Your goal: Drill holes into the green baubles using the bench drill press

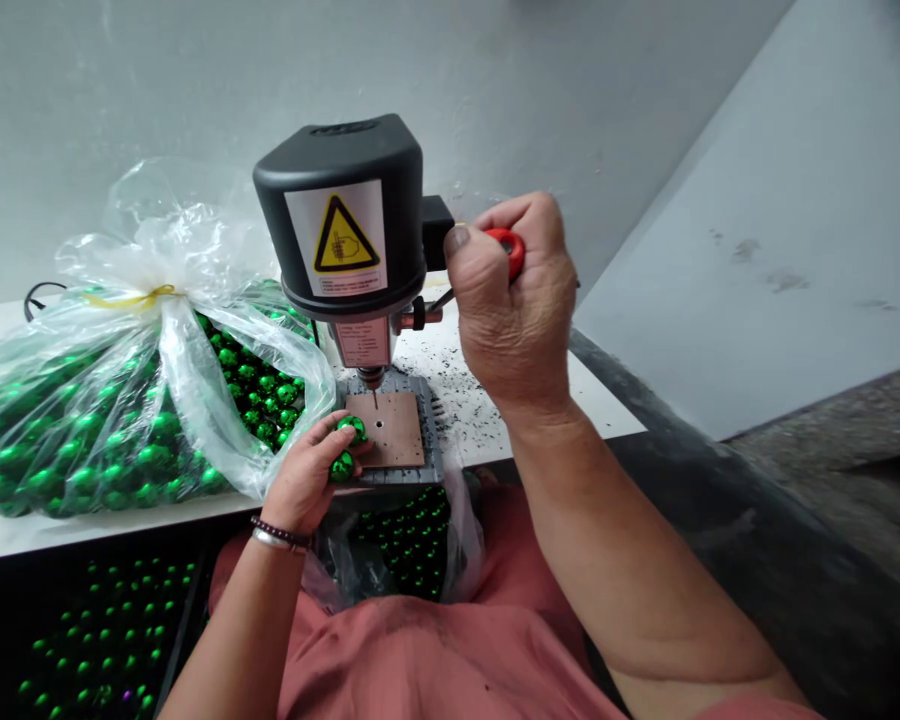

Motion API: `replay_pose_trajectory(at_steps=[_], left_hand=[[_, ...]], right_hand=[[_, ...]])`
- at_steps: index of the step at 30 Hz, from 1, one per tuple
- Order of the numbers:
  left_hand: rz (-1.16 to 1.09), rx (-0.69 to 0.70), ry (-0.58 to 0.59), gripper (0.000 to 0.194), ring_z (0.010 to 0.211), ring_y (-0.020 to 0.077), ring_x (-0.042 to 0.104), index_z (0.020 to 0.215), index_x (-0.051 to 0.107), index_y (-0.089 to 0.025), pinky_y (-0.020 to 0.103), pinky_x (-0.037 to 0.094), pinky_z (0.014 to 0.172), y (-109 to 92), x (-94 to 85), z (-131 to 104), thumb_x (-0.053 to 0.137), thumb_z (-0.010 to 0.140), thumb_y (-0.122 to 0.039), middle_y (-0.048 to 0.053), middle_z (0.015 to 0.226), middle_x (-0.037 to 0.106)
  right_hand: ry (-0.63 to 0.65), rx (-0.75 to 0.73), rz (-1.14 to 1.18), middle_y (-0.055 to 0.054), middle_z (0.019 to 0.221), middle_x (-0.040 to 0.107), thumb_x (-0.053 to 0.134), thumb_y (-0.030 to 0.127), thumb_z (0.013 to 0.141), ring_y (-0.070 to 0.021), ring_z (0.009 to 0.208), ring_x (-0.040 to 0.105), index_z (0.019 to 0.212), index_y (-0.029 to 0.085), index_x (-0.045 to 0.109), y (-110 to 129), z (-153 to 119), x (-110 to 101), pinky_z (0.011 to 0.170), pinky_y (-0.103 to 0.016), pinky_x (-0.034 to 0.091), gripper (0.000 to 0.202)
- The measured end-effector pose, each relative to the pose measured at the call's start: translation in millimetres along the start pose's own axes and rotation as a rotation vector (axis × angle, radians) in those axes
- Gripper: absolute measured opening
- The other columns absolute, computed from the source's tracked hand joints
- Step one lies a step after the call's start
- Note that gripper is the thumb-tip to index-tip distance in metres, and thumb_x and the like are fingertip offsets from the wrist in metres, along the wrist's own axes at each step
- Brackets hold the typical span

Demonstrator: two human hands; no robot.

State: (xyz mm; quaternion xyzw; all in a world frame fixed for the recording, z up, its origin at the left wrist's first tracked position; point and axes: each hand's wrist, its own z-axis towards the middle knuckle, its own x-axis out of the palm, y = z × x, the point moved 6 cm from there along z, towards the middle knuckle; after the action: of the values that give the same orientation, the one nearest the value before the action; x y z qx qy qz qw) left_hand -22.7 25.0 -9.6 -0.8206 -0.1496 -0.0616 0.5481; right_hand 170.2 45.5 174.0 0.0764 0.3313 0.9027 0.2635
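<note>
A small bench drill (341,220) with a black cap and a yellow warning sticker stands on the white table. Its thin bit points down over a brown plate (401,430) with a hole in it. My left hand (307,470) holds two shiny green balls (341,466) at the plate's left edge, one between thumb and fingers and one lower in the hand. My right hand (521,290) is wrapped round the red-ended lever (511,252) on the drill's right side.
A clear plastic bag (225,430) full of green balls, tied with yellow, lies open on the table (600,410) at the left. Dark shavings lie right of the drill. More green balls (405,540) show in a bag at my lap and at the lower left.
</note>
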Motion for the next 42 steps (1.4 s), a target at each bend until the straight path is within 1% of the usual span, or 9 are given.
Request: replay_pose_trajectory(at_steps=[4,7,13,22,28,32,35,39,42], left_hand=[[0.348,0.166,-0.032,0.045,0.058,0.0109,0.056,0.099,0.061,-0.016,0.019,0.040,0.047,-5,-3.4,16,0.074,0.060,-0.035,0.000,0.071,0.063],[0.493,0.235,-0.040,0.045,0.055,0.0102,0.054,0.099,0.062,-0.017,0.022,0.043,0.050,-5,-3.0,27,0.071,0.062,-0.040,0.001,0.077,0.065],[0.754,0.329,-0.066,0.040,0.065,0.0148,0.057,0.096,0.066,-0.020,0.024,0.043,0.058,-10,3.7,40,0.070,0.061,-0.037,0.002,0.082,0.068],[0.995,0.266,-0.069,0.046,0.065,0.0180,0.055,0.103,0.067,-0.022,0.027,0.037,0.059,-16,12.8,36,0.071,0.059,-0.034,0.001,0.072,0.065],[1.071,0.352,-0.037,0.048,0.065,0.0189,0.055,0.100,0.068,-0.023,0.028,0.038,0.062,-18,24.6,41,0.075,0.054,-0.033,-0.001,0.065,0.061],[1.121,0.371,0.028,0.048,0.076,0.0210,0.059,0.104,0.067,-0.024,0.029,0.042,0.069,-16,30.6,45,0.073,0.058,-0.032,0.001,0.076,0.066],[1.220,0.391,0.045,0.050,0.089,0.0221,0.060,0.112,0.063,-0.022,0.031,0.043,0.080,-13,30.3,44,0.069,0.064,-0.038,0.005,0.097,0.067],[1.349,0.445,0.064,0.045,0.109,0.0221,0.053,0.117,0.059,-0.020,0.031,0.040,0.093,-9,30.0,40,0.056,0.078,-0.042,0.009,0.123,0.057],[1.369,0.456,0.055,0.046,0.112,0.0224,0.052,0.120,0.056,-0.019,0.031,0.040,0.094,-8,30.6,37,0.052,0.081,-0.042,0.010,0.127,0.054]], right_hand=[[-0.006,-0.014,0.033,0.005,0.062,0.035,0.048,0.036,0.081,-0.0026,0.052,0.038,0.071,0.019,0.040,1,0,-1,0.050,-0.016,0.035,0.022],[0.002,-0.012,0.040,0.006,0.061,0.035,0.048,0.035,0.082,-0.0022,0.052,0.038,0.071,0.019,0.040,1,-1,-1,0.051,-0.017,0.036,0.021],[0.016,0.005,0.023,0.006,0.060,0.034,0.048,0.036,0.082,-0.0038,0.052,0.039,0.072,0.021,0.038,-1,-2,0,0.053,-0.019,0.038,0.020],[0.022,-0.009,0.048,0.006,0.058,0.036,0.048,0.036,0.081,-0.0050,0.048,0.034,0.071,0.022,0.037,-1,-2,-1,0.050,-0.021,0.037,0.021],[0.014,-0.018,0.038,0.006,0.057,0.036,0.049,0.034,0.081,-0.0055,0.049,0.033,0.069,0.022,0.037,1,0,-3,0.049,-0.021,0.035,0.021],[0.080,-0.045,-0.009,0.005,0.056,0.032,0.047,0.037,0.081,-0.0063,0.052,0.030,0.066,0.021,0.036,1,13,2,0.051,-0.022,0.031,0.025],[0.109,-0.005,-0.066,0.004,0.056,0.032,0.046,0.037,0.081,-0.0076,0.055,0.029,0.063,0.020,0.034,-6,28,8,0.055,-0.023,0.030,0.027],[0.125,0.061,-0.058,0.003,0.056,0.033,0.047,0.032,0.079,-0.0102,0.056,0.028,0.059,0.022,0.029,-17,42,18,0.057,-0.025,0.028,0.029],[0.108,0.090,-0.042,0.004,0.056,0.031,0.047,0.032,0.079,-0.0102,0.056,0.026,0.058,0.022,0.027,-23,47,23,0.056,-0.026,0.027,0.031]])
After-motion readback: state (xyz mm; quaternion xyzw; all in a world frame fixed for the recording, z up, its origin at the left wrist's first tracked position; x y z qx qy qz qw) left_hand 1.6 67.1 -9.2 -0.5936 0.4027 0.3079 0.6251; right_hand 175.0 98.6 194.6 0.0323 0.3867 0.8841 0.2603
